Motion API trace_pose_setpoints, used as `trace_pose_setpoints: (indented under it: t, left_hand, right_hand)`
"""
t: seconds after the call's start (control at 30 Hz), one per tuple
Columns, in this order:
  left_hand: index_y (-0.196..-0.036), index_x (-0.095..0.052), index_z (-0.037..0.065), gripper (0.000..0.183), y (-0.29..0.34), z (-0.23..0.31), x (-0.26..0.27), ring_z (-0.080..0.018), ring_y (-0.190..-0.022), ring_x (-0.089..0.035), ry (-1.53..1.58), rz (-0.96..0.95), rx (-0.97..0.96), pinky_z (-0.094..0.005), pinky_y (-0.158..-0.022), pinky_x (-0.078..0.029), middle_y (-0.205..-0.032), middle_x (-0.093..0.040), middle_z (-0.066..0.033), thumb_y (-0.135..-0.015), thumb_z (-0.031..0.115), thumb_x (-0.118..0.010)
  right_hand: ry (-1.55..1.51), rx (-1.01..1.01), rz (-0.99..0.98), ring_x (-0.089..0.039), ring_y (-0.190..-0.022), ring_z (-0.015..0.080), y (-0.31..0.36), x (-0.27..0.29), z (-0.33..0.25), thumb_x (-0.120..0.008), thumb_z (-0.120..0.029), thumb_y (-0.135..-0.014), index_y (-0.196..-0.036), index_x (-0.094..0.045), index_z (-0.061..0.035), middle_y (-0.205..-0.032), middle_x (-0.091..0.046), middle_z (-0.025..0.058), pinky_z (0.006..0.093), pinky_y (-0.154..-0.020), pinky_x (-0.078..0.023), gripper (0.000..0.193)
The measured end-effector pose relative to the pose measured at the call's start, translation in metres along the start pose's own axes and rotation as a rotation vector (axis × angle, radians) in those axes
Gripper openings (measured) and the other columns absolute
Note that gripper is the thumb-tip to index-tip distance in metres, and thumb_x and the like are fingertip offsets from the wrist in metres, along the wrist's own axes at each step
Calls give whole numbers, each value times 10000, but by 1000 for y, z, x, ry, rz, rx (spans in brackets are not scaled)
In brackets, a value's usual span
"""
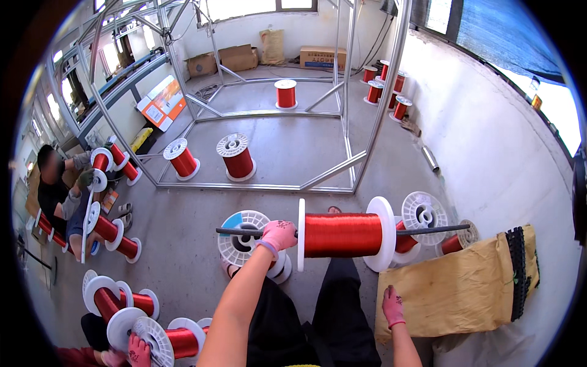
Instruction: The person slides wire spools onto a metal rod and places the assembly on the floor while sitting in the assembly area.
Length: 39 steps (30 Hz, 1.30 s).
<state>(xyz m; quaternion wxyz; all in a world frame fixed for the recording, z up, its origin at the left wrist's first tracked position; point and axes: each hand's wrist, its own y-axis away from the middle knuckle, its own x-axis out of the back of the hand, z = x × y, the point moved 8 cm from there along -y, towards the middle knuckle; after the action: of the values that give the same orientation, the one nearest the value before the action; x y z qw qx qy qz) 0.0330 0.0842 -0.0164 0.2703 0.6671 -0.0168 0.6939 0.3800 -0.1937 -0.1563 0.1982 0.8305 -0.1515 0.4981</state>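
My left hand (279, 236), in a pink glove, is closed round a dark rod (431, 230) close to its left part. Threaded on that rod is a large spool of red wire (341, 235) with white flanges, held level in front of my legs. My right hand (393, 306), also gloved in pink, is at the left edge of a tan woven sack (452, 287); its fingers look stretched out and no object shows in them. Below the rod, a white-flanged spool (238, 251) stands by my left foot. More spools (423, 213) stand under the rod's right part.
A metal tube frame (257, 185) stands ahead, with red spools (236, 158) in and beside it. Several spools (400, 109) line the right wall. At left, a seated person (58, 189) handles spools. Another person's pink-gloved hand (139, 352) touches spools at lower left. Cardboard boxes (238, 58) lie far back.
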Motion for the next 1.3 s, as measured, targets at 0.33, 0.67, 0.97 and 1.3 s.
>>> trace_pose_setpoints:
  t: [0.33,0.67,0.97,1.3]
  left_hand:
    - [-923,-720,97,318,-2,4,7,-317,-889,-673,-1,26,-21,-408,-774,-529,-937,-695,-151,-754,329,-583]
    - [-943,-719,101,325,1,3,10,-323,-900,-672,3,5,-12,-418,-784,-534,-953,-697,-142,-771,338,-577]
    - [-917,-721,91,328,-8,0,1,-321,-885,-675,-6,51,-24,-419,-768,-538,-929,-699,-145,-780,349,-572]
    - [-982,-705,82,363,0,19,31,-313,-945,-665,-5,91,-77,-414,-828,-529,-1008,-688,-147,-766,351,-594]
  right_hand:
    - [-214,194,379,-526,-1144,349,-54,147,-83,-444,-207,-967,-1318,-462,-33,-1260,-536,198,382,-927,-442,392]
    - [46,158,176,-596,-1038,400,-152,196,-272,-505,-386,-901,-1194,-521,17,-1108,-613,267,430,-901,-468,498]
    - [31,164,132,-591,-1019,399,-169,173,-254,-457,-316,-933,-1056,-567,22,-1059,-624,262,469,-884,-457,376]
    - [558,-197,-719,-485,-1245,318,100,-112,108,-389,-180,-935,-1308,-488,-31,-1367,-472,183,429,-1006,-411,414]
